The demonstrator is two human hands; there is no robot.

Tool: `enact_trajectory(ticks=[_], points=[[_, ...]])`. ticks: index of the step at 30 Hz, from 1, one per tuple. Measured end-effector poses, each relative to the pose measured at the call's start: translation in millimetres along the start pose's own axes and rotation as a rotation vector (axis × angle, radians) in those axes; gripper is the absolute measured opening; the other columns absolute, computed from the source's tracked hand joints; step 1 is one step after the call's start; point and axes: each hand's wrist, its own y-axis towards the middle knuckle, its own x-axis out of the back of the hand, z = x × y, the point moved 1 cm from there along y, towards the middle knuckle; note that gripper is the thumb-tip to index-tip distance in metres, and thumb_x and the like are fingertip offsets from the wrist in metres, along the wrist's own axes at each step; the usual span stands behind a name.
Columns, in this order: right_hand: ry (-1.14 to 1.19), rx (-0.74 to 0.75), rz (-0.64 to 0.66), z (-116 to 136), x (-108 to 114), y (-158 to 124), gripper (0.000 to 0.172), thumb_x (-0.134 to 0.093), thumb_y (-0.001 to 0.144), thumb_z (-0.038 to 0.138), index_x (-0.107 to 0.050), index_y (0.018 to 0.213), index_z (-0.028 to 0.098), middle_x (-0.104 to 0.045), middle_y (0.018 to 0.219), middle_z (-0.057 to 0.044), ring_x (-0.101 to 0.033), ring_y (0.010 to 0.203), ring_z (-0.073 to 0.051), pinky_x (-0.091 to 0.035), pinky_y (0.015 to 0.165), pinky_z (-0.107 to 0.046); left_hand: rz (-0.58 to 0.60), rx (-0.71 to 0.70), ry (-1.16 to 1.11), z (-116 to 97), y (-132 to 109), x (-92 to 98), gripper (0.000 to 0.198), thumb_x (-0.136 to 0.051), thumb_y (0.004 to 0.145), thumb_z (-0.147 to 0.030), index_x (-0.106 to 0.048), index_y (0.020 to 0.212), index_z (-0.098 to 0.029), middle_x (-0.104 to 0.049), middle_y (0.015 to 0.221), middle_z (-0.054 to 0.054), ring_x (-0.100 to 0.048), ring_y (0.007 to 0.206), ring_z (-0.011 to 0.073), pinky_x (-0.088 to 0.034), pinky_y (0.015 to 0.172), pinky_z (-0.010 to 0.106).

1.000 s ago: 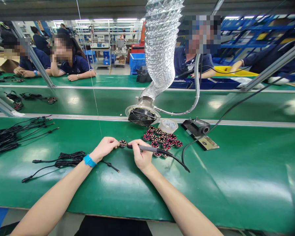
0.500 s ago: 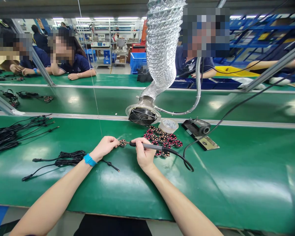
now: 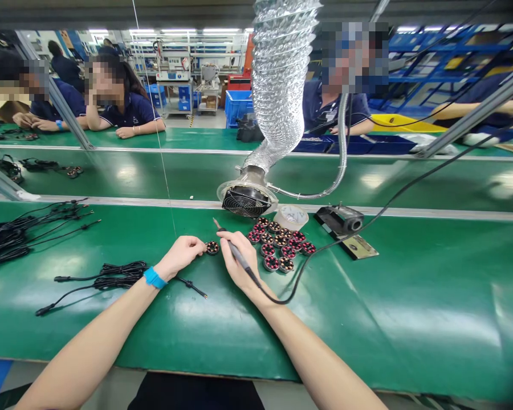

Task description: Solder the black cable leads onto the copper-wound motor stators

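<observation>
My left hand [image 3: 183,256] is closed in a pinch at the left edge of a small round motor stator [image 3: 212,247] with copper windings, lying on the green bench. A thin pale wire [image 3: 165,165] hangs from above and comes down behind this hand. My right hand [image 3: 239,262] grips a soldering iron [image 3: 238,256] with a grey handle, its tip pointing up and away, beyond the stator and apart from it. Right of that hand, several more stators [image 3: 280,242] with red and copper coils are grouped together. Bundled black cables [image 3: 122,274] lie beside my left forearm.
A fume extractor fan [image 3: 245,199] on a silver duct hangs over the bench. Behind the stators are a tape roll [image 3: 291,217] and an iron holder [image 3: 344,221]. The iron's black cord crosses to the right. More cables [image 3: 21,236] lie left; co-workers sit opposite.
The soldering iron has lifted off the stator and swung round, its tip now pointing up and away and its cord nearer my right wrist. My left hand stays by the stator.
</observation>
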Motion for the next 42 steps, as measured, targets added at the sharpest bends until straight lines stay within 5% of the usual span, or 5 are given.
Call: enact_trajectory(ticks=[6,20,33,38,42], points=[[0.064,-0.016,0.193,-19.8,-18.8,-6.0,0.061,-0.062,0.079,0.009,-0.051,0.136,0.026,-0.053,0.112,-0.006,-0.061,0.097,-0.019,-0.052,0.09,-0.032,0.004,0.016,-0.036,-2.8,-1.7,-0.6,0.021,-0.061,0.072,-0.036,-0.063,0.072,-0.015,-0.042,0.053,-0.007,-0.027,0.046,0.007,-0.02,0.046,0.023],[0.07,0.107,0.145,-23.2,-6.2,0.8,0.053,-0.057,0.088,0.008,-0.048,0.137,0.029,-0.048,0.115,-0.007,-0.059,0.093,-0.018,-0.053,0.089,-0.032,-0.082,-0.294,0.103,-9.0,-8.7,7.6,0.031,-0.062,0.081,-0.045,-0.069,0.083,-0.015,-0.064,0.075,0.003,-0.052,0.066,0.014,-0.039,0.062,0.025],[0.168,0.021,0.19,-25.5,-13.0,-2.3,0.053,-0.065,0.084,0.008,-0.052,0.131,0.027,-0.049,0.109,-0.004,-0.058,0.096,-0.018,-0.05,0.092,-0.032,0.1,-0.077,-0.182,-0.8,-3.4,18.3,0.031,-0.071,0.075,-0.044,-0.06,0.073,-0.014,-0.047,0.054,-0.006,-0.037,0.044,0.0053,-0.024,0.046,0.021],[0.191,0.014,0.236,-25.1,-12.0,-4.6,0.055,-0.066,0.083,0.007,-0.051,0.131,0.027,-0.049,0.11,-0.004,-0.058,0.094,-0.016,-0.051,0.09,-0.031,0.03,-0.014,-0.212,0.7,-1.9,14.3,0.036,-0.079,0.065,-0.046,-0.063,0.07,-0.013,-0.04,0.051,-0.008,-0.026,0.044,0.0043,-0.013,0.044,0.022],[0.179,0.011,0.261,-25.7,-11.7,-5.6,0.056,-0.068,0.082,0.006,-0.051,0.131,0.028,-0.05,0.111,-0.004,-0.059,0.096,-0.017,-0.051,0.09,-0.031,-0.058,-0.013,-0.107,3.2,-0.2,11.3,0.037,-0.08,0.061,-0.047,-0.071,0.07,-0.012,-0.051,0.05,-0.004,-0.036,0.047,0.0072,-0.024,0.047,0.023]])
